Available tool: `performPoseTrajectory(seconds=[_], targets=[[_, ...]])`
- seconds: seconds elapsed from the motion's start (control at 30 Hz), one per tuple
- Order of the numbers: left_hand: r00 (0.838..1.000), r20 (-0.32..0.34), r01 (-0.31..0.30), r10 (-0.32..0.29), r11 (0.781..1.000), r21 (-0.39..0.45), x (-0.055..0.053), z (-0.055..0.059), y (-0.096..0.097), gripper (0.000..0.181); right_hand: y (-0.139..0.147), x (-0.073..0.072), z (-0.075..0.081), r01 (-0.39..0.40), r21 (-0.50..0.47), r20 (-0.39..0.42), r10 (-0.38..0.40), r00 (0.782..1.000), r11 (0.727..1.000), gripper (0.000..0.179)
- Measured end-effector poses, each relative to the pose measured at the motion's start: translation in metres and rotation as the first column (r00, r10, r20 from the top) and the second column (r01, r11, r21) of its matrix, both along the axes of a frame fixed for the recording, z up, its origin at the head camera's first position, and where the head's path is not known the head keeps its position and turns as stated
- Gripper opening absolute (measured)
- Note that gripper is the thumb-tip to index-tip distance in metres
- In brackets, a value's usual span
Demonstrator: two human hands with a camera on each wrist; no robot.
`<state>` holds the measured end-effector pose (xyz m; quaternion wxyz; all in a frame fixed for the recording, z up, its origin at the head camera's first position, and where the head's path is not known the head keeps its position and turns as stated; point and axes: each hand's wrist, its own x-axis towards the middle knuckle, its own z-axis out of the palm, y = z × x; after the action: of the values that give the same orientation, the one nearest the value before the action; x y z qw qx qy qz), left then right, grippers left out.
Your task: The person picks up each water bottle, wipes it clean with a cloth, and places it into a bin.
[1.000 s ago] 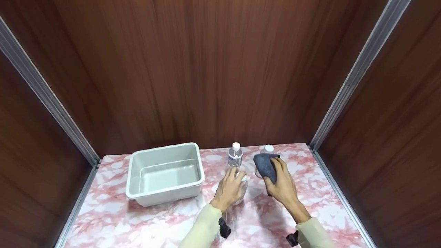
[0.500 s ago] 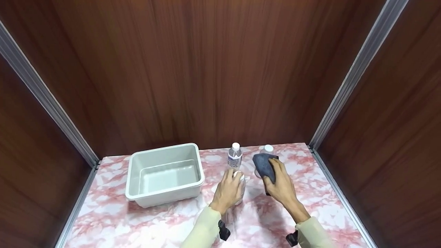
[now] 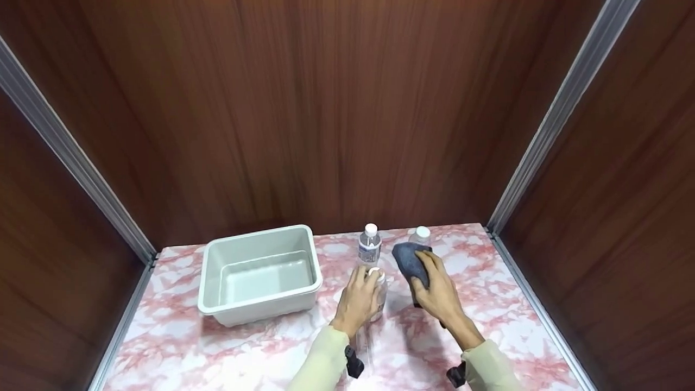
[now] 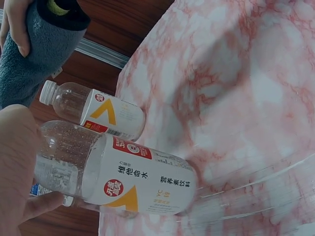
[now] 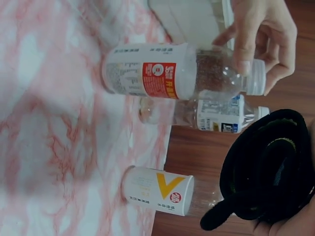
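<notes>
My left hand [image 3: 355, 301] grips a clear plastic bottle [image 4: 142, 172] by its neck, just under the white cap. That bottle has a white label with red and yellow marks and stands upright on the table. A folded blue-grey plush cloth [image 3: 411, 263] with a black edge is held in my right hand [image 3: 440, 290], fingers on top and thumb at the near side. From the right wrist view the cloth appears rolled in layers, apart from the gripped bottle.
A similar labelled bottle [image 5: 162, 191] stands behind the cloth, partly hidden in the head view. Another clear bottle [image 3: 370, 247] with a white cap stands behind my left hand. A grey plastic bin [image 3: 260, 298] sits to the left. Brown panels [image 3: 347, 136] enclose the table.
My right hand and the cloth have shifted slightly left, nearer the gripped bottle. My left hand keeps its hold on the bottle, almost in place.
</notes>
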<state>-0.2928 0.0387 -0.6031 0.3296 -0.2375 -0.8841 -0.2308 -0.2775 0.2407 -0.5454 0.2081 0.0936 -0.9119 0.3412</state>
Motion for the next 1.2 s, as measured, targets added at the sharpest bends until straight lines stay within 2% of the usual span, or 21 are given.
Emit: performPoseTrajectory(seconds=[0.37,0.67,1.0,1.2], targets=[[0.999,-0.020,-0.038,0.038,0.999,0.023,0.001,-0.005,0.003,0.030,-0.007,-0.002,-0.009,-0.021,0.001,0.009,0.021,1.000,1.000,0.061],[0.999,-0.028,-0.017,0.018,0.999,0.031,0.001,-0.007,0.003,0.032,-0.013,-0.001,-0.010,-0.015,0.005,0.047,0.015,0.999,1.000,0.062],[0.999,-0.032,-0.019,0.020,0.999,0.043,0.002,-0.007,0.001,0.031,-0.022,-0.003,-0.014,-0.047,0.012,-0.006,0.047,0.999,0.999,0.060],[1.000,0.000,-0.012,0.013,0.998,0.058,0.003,-0.006,0.000,0.035,-0.027,-0.006,-0.018,-0.085,0.000,-0.015,0.085,0.996,0.996,0.060]])
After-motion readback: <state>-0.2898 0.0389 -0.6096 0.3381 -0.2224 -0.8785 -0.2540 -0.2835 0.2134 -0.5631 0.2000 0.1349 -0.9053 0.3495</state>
